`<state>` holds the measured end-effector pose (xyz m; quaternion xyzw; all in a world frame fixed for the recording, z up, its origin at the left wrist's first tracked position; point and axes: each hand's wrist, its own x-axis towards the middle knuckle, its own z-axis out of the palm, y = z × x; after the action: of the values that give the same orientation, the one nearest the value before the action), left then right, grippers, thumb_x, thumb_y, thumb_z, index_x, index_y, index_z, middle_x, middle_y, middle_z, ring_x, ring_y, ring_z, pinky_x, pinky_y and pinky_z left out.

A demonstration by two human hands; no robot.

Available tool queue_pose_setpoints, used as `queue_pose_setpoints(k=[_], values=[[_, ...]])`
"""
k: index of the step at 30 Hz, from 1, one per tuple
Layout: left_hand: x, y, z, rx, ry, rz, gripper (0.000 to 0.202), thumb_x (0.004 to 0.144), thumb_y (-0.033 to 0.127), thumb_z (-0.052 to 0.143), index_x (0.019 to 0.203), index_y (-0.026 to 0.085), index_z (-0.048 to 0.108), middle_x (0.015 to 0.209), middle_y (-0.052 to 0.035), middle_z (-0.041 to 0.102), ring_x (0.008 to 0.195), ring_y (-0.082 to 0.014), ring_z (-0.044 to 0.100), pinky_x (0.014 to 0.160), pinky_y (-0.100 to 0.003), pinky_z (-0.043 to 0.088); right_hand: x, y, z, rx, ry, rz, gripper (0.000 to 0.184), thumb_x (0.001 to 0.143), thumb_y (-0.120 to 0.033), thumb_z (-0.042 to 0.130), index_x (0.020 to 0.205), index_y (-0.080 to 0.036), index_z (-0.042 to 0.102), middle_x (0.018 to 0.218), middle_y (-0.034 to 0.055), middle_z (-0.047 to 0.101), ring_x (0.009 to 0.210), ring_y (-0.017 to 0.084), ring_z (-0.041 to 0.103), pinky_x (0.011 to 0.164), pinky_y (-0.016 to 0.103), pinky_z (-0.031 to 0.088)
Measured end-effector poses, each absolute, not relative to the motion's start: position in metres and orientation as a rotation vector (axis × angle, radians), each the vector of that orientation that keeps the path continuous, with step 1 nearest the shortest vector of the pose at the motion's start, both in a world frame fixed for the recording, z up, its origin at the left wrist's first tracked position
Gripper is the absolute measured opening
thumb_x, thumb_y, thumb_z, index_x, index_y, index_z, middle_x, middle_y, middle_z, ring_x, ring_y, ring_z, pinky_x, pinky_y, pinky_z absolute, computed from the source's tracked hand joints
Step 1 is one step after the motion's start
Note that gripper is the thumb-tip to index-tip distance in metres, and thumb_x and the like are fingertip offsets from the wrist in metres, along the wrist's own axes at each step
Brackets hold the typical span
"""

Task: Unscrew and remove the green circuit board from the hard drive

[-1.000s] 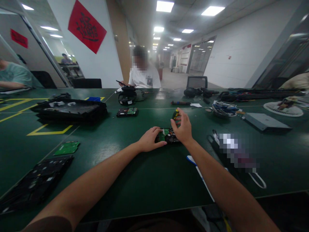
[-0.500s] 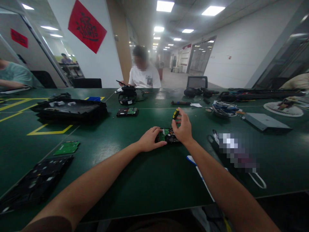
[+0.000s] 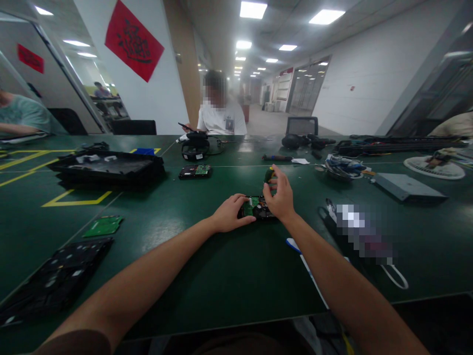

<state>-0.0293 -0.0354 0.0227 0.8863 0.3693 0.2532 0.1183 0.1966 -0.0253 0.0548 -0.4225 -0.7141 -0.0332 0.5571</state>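
Observation:
A hard drive (image 3: pixel 250 207) with a green circuit board facing up lies flat on the green table. Its left end is held by my left hand (image 3: pixel 233 213), thumb along the near side and fingers along the far side. Upright over the drive's right part is a screwdriver (image 3: pixel 269 175) with a black and yellow handle, pinched in the fingers of my right hand (image 3: pixel 280 195). The screwdriver's tip is hidden behind that hand, so contact with a screw cannot be seen.
Another hard drive (image 3: pixel 195 171) lies farther back. On the left are a black tray (image 3: pixel 107 167), a loose green circuit board (image 3: pixel 103 226) and a dark flat casing (image 3: pixel 55 276). A grey box (image 3: pixel 408 186) and a cable bundle (image 3: pixel 343 166) sit on the right. Opposite sits a person (image 3: pixel 221 118).
The screwdriver handle has turned in my right fingers: its yellow patches, plain before, now show less. Both hands and the hard drive stay in place.

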Motion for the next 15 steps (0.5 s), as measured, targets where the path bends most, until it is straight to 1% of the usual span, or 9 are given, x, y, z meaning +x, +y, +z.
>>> queue_pose_setpoints(k=[3, 6, 10, 12, 15], values=[[-0.0295, -0.0353, 0.0225, 2.583, 1.083, 0.743, 0.077, 0.086, 0.071, 0.066, 0.142, 0.02, 0.053, 0.141, -0.0175, 0.057, 0.13, -0.0354, 0.056, 0.11, -0.054, 0.049, 0.1973, -0.0251, 0.0543, -1.019, -1.665, -0.089, 0.068, 0.094, -0.027, 0.06, 0.157, -0.026, 0.034, 0.132, 0.0149, 0.057, 0.092, 0.022, 0.067, 0.071, 0.039, 0.067], [-0.0294, -0.0356, 0.0229, 2.579, 1.081, 0.75, 0.077, 0.086, 0.071, 0.066, 0.143, 0.021, 0.053, 0.141, -0.0175, 0.057, 0.13, -0.0352, 0.056, 0.11, -0.053, 0.048, 0.1978, -0.026, 0.0552, -1.03, -1.667, -0.109, 0.067, 0.094, -0.03, 0.063, 0.155, -0.027, 0.037, 0.13, 0.0136, 0.056, 0.089, 0.021, 0.065, 0.07, 0.038, 0.067], [-0.0295, -0.0359, 0.0234, 2.582, 1.079, 0.747, 0.077, 0.086, 0.071, 0.065, 0.142, 0.02, 0.054, 0.141, -0.0179, 0.057, 0.131, -0.0355, 0.056, 0.11, -0.054, 0.049, 0.1973, -0.0265, 0.0565, -1.017, -1.693, -0.1, 0.065, 0.095, -0.026, 0.058, 0.157, -0.028, 0.036, 0.132, 0.014, 0.057, 0.097, 0.023, 0.065, 0.077, 0.041, 0.067], [-0.0297, -0.0358, 0.0233, 2.581, 1.078, 0.75, 0.077, 0.086, 0.071, 0.066, 0.142, 0.02, 0.054, 0.141, -0.018, 0.056, 0.13, -0.0356, 0.056, 0.109, -0.054, 0.049, 0.1974, -0.0261, 0.0562, -1.016, -1.694, -0.099, 0.065, 0.097, -0.025, 0.056, 0.158, -0.027, 0.034, 0.131, 0.0145, 0.057, 0.097, 0.023, 0.065, 0.081, 0.043, 0.066], [-0.0299, -0.0358, 0.0231, 2.581, 1.07, 0.76, 0.076, 0.086, 0.071, 0.066, 0.142, 0.021, 0.054, 0.141, -0.0174, 0.057, 0.13, -0.0354, 0.056, 0.11, -0.054, 0.049, 0.198, -0.0257, 0.0557, -1.02, -1.678, -0.09, 0.063, 0.098, -0.029, 0.057, 0.157, -0.029, 0.035, 0.129, 0.0134, 0.058, 0.093, 0.022, 0.065, 0.077, 0.041, 0.066]])
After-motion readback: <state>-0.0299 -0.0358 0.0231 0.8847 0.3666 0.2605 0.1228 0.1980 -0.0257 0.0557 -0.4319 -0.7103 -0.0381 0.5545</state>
